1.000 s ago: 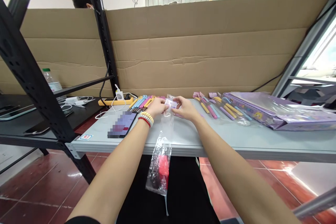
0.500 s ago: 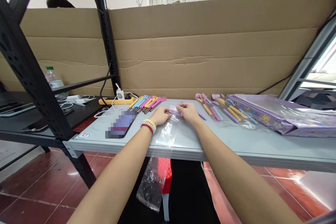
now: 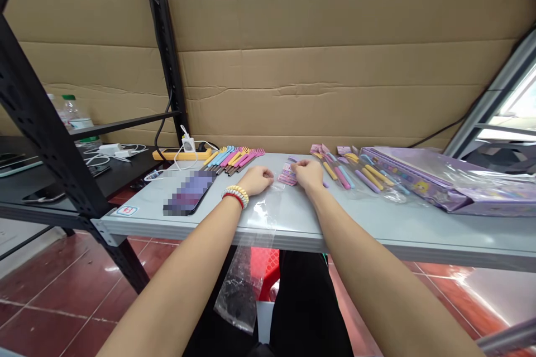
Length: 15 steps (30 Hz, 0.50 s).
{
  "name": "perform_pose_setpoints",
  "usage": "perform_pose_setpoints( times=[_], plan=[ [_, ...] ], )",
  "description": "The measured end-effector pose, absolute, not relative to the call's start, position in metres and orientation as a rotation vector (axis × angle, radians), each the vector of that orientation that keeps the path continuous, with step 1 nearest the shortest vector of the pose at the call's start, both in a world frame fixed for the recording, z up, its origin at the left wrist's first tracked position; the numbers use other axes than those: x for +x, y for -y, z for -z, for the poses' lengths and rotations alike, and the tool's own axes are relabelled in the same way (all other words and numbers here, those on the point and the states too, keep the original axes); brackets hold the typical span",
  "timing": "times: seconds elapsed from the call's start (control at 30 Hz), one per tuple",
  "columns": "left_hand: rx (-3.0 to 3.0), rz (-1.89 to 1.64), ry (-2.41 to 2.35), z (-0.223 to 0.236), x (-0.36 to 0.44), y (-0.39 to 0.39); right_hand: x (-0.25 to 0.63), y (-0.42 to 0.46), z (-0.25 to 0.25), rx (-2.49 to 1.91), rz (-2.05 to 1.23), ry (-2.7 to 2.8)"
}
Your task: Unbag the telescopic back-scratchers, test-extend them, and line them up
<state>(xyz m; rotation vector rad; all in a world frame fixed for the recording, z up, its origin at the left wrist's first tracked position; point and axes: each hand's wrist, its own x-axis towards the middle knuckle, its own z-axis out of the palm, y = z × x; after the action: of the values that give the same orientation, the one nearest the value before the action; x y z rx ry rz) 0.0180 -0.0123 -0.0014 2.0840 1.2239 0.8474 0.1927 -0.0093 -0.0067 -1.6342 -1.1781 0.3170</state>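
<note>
A long clear plastic bag [image 3: 239,291] lies over the grey table's front edge, its lower end hanging above my lap. My left hand [image 3: 256,180], with beaded bands at the wrist, is closed on the bag's upper end. Just right of it is a small purple printed card [image 3: 287,173]. The fingers of my right hand [image 3: 309,174] are pinched on that card's right side. A purple handle tip [image 3: 325,184] shows beside my right hand; what it belongs to is mostly hidden.
Several coloured-handled forks [image 3: 234,159] lie at the back left, near a phone [image 3: 190,192] and a yellow power strip [image 3: 165,154]. Bagged utensils [image 3: 335,170] lie right of my hands, then a purple box [image 3: 444,178]. Cardboard [image 3: 314,67] stands behind; a black post [image 3: 167,61] rises left.
My hands have moved apart. The purple card, earlier between both hands, is now at my right hand, while my left stays at the bag. The bag's lower end has swung left.
</note>
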Motion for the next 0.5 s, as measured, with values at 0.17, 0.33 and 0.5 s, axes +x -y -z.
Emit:
perform_pose_setpoints(
  times=[0.17,0.33,0.5],
  plan=[
    [2.097,-0.837,-1.217,0.001,0.0175,0.0129,0.1946,0.0098,0.0078,-1.651,-0.464,1.155],
    [2.131,-0.803,-1.23,0.0024,0.0177,0.0098,0.195,0.0099,0.008,-1.777,-0.392,1.236],
    [2.177,-0.783,-1.249,0.0026,0.0177,0.0081,0.1949,0.0066,0.0137,-1.901,-0.239,1.344]
  ],
)
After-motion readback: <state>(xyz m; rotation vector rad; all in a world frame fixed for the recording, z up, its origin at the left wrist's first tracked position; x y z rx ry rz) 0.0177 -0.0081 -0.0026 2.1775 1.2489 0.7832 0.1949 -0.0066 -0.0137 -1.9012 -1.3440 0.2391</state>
